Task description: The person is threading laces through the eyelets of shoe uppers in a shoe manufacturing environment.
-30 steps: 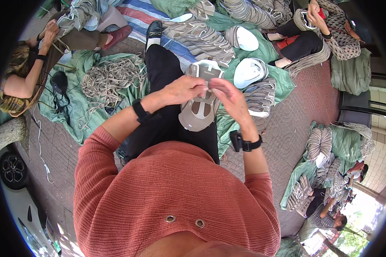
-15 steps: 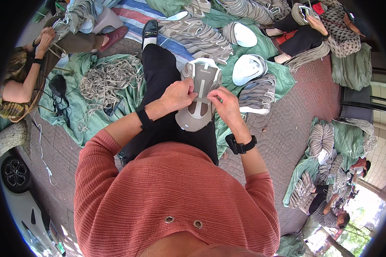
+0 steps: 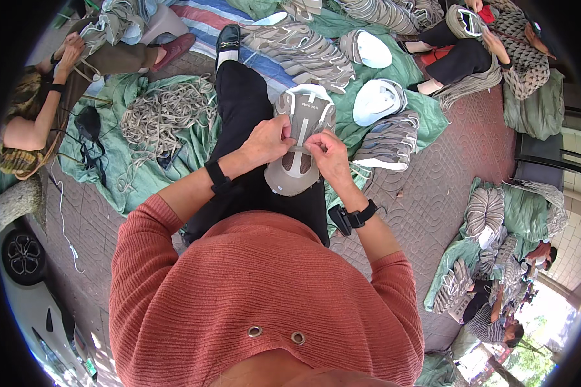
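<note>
A grey-brown shoe upper with a white collar lining rests on my lap, its toe end toward me. My left hand is at the upper's left side, thumb and fingers pinched on a short, flat grey shoelace that crosses the tongue. From the right, my right hand pinches the lace's other end close to the middle of the tongue. Parts of the lace are hidden by my fingertips.
A heap of loose shoelaces lies on green sheeting to the left. Stacked shoe uppers lie ahead, with more uppers at right. One co-worker's hands are at far left; another co-worker's hand is at upper right.
My right hand has moved left, closer to my left hand over the tongue. The upper has shifted very slightly. At upper right, the co-worker's hands have changed position around an upper.
</note>
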`<move>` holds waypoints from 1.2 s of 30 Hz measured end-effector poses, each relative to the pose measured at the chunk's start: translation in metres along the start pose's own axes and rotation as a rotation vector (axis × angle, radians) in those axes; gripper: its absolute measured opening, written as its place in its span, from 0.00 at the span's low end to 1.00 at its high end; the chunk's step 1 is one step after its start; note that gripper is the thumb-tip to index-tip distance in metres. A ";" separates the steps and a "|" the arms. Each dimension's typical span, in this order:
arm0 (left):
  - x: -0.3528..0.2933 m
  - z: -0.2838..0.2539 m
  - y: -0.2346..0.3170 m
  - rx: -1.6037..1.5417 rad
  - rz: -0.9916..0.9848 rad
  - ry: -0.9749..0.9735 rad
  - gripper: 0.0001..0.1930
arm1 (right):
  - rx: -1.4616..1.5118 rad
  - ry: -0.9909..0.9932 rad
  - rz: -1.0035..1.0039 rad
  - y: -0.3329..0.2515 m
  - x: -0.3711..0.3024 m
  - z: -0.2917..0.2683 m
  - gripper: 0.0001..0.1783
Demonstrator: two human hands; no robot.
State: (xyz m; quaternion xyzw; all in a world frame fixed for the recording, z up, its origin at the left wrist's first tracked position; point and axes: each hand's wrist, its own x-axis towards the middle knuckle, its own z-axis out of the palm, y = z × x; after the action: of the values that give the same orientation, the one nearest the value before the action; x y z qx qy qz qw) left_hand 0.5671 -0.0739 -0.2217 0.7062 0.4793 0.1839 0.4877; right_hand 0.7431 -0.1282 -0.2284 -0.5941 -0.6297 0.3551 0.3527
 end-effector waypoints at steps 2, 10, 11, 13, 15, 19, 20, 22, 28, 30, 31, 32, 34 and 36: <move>-0.001 -0.002 0.000 0.030 0.029 -0.019 0.10 | 0.080 0.015 0.030 -0.004 -0.001 -0.001 0.05; 0.000 -0.011 0.001 0.317 0.279 -0.097 0.12 | -0.347 -0.042 -0.207 -0.016 0.003 -0.021 0.03; 0.001 -0.011 0.000 0.321 0.289 -0.101 0.12 | -0.348 -0.043 -0.207 -0.016 0.003 -0.021 0.03; 0.003 -0.010 -0.003 0.322 0.297 -0.104 0.13 | -0.433 -0.068 -0.233 -0.017 0.002 -0.017 0.02; 0.007 -0.010 -0.003 0.231 0.301 -0.155 0.12 | -0.364 -0.059 -0.204 -0.014 0.002 -0.013 0.01; 0.009 -0.013 -0.002 0.246 0.247 -0.213 0.11 | -0.211 0.029 -0.156 -0.010 -0.001 -0.001 0.02; 0.009 -0.015 0.000 0.232 0.244 -0.231 0.10 | -0.212 0.029 -0.155 -0.009 -0.001 -0.001 0.02; 0.008 -0.015 0.003 0.222 0.246 -0.249 0.10 | -0.059 0.001 -0.076 -0.009 0.000 -0.004 0.03; 0.002 -0.002 0.005 0.552 0.523 -0.060 0.06 | -0.278 -0.064 -0.109 -0.012 0.008 -0.015 0.04; 0.001 0.001 0.008 0.577 0.570 -0.031 0.06 | -0.323 -0.089 -0.147 -0.005 0.008 -0.011 0.04; 0.000 0.002 0.008 0.629 0.603 -0.031 0.06 | -0.302 -0.083 -0.138 -0.003 0.009 -0.009 0.04; -0.003 0.002 0.008 0.671 0.625 -0.039 0.07 | -0.279 -0.084 -0.129 -0.002 0.008 -0.006 0.03; -0.003 0.003 0.004 0.733 0.688 -0.031 0.08 | -0.218 -0.088 -0.133 0.001 0.009 -0.004 0.03; 0.000 0.002 -0.002 0.757 0.742 -0.024 0.09 | -0.128 -0.136 -0.099 0.004 0.011 -0.005 0.03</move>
State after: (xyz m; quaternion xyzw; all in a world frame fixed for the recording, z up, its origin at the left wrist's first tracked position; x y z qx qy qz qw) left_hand 0.5675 -0.0747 -0.2242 0.9570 0.2245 0.1501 0.1062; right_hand 0.7494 -0.1168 -0.2291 -0.5580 -0.7024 0.3356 0.2875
